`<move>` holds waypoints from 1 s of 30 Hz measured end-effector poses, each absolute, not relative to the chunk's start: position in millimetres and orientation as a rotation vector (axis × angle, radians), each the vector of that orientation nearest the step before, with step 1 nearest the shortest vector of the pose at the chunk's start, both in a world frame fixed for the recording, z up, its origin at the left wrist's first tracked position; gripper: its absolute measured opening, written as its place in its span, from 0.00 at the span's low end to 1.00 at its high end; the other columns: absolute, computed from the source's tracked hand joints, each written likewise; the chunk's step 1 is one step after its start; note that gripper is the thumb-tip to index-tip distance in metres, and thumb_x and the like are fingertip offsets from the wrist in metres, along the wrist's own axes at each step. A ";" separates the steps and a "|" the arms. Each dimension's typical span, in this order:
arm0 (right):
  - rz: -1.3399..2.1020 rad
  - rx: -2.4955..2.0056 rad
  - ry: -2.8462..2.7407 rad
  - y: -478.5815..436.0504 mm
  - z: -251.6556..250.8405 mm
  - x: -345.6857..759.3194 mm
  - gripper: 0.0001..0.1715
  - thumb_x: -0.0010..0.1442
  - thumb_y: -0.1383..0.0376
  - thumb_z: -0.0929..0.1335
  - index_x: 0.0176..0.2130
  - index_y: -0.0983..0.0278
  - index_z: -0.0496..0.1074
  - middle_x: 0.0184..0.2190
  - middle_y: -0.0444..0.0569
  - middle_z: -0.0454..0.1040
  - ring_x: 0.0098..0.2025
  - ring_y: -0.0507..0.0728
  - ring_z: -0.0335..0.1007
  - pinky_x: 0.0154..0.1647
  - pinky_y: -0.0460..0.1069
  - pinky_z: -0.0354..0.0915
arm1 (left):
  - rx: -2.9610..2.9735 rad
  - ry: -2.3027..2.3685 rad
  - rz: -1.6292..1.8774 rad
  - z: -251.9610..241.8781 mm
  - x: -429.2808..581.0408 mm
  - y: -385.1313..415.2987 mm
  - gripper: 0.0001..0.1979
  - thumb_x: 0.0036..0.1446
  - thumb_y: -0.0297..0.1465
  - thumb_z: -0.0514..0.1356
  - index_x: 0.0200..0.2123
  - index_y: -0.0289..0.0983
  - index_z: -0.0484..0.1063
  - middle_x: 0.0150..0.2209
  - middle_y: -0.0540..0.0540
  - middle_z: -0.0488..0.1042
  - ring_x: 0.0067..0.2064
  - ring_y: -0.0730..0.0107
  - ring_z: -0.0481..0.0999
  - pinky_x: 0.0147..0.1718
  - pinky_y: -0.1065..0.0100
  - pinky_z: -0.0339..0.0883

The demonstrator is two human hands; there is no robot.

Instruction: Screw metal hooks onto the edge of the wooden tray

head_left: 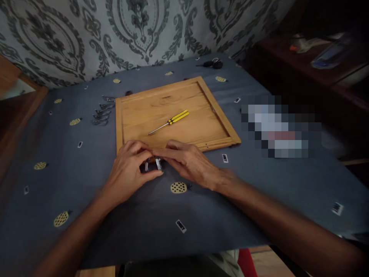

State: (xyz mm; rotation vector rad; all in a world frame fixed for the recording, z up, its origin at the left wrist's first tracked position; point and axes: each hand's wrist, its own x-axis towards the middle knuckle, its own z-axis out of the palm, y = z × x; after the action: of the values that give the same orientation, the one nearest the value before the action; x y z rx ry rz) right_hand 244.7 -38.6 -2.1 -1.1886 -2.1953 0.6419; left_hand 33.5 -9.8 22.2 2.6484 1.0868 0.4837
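Note:
A framed wooden panel (164, 100) lies flat on the cloth-covered table. A yellow-and-black screwdriver (175, 118) rests on it, its tip towards the near left. At the panel's near edge, my left hand (127, 165) curls around a small shiny metal fitting (158, 164), fingers above and thumb below. My right hand (188, 161) is closed, its fingertips pressed together beside the same fitting. Whatever is pinched in those fingertips is too small to make out. My fingers partly cover the fitting and the panel's near left edge.
Several dark metal pieces (100, 115) lie in a row left of the panel. Keys (213, 63) sit at the table's back. A pixelated patch (276, 130) hides something on the right. A patterned curtain (138, 27) hangs behind the blue tablecloth (138, 231).

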 end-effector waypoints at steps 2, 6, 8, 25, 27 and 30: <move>0.643 -1.188 -2.213 -37.7 -2.3 245.7 0.20 0.68 0.71 0.62 0.53 0.59 0.77 0.32 0.46 0.65 0.32 0.52 0.64 0.33 0.47 0.61 | 2.651 1.085 0.491 21.9 33.4 -9.7 0.14 0.53 0.41 0.70 0.39 0.39 0.78 0.43 0.45 0.74 0.49 0.55 0.72 0.47 0.54 0.68; 0.641 -1.166 -2.231 -37.9 -3.5 247.4 0.20 0.67 0.72 0.62 0.51 0.60 0.77 0.35 0.47 0.67 0.33 0.52 0.65 0.34 0.47 0.63 | 2.661 1.084 0.489 21.6 32.8 -9.8 0.13 0.53 0.40 0.70 0.38 0.39 0.78 0.43 0.45 0.74 0.49 0.56 0.71 0.48 0.53 0.68; 0.638 -1.162 -2.237 -38.5 -3.7 247.6 0.20 0.67 0.72 0.62 0.50 0.60 0.78 0.36 0.48 0.68 0.34 0.52 0.66 0.35 0.48 0.64 | 2.664 1.089 0.491 21.4 32.8 -9.9 0.14 0.52 0.40 0.71 0.38 0.39 0.78 0.42 0.45 0.74 0.48 0.56 0.71 0.47 0.53 0.69; 0.598 -1.149 -2.235 -39.5 -3.9 248.1 0.18 0.67 0.71 0.61 0.47 0.60 0.77 0.34 0.47 0.68 0.32 0.52 0.65 0.35 0.48 0.65 | 2.656 1.135 0.477 22.2 35.9 -12.1 0.15 0.53 0.40 0.70 0.40 0.39 0.78 0.41 0.45 0.75 0.48 0.56 0.72 0.48 0.53 0.68; 0.599 -1.145 -2.247 -39.5 -4.3 248.2 0.18 0.67 0.72 0.61 0.46 0.61 0.77 0.34 0.48 0.68 0.33 0.53 0.66 0.35 0.48 0.66 | 2.653 1.131 0.473 22.5 35.5 -12.3 0.15 0.53 0.41 0.70 0.40 0.39 0.78 0.42 0.45 0.75 0.49 0.55 0.72 0.49 0.53 0.68; 0.598 -1.132 -2.256 -39.7 -5.0 248.6 0.17 0.67 0.72 0.61 0.45 0.63 0.78 0.34 0.49 0.69 0.34 0.54 0.68 0.36 0.49 0.66 | 2.641 1.135 0.461 22.9 34.7 -12.0 0.15 0.53 0.41 0.70 0.40 0.39 0.78 0.42 0.45 0.75 0.49 0.55 0.71 0.49 0.52 0.68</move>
State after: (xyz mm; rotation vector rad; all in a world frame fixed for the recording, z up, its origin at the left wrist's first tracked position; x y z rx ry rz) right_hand 248.6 -39.7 -5.0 -1.1325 -2.2559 0.5980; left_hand 34.7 -12.0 22.9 2.6409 1.1353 0.4611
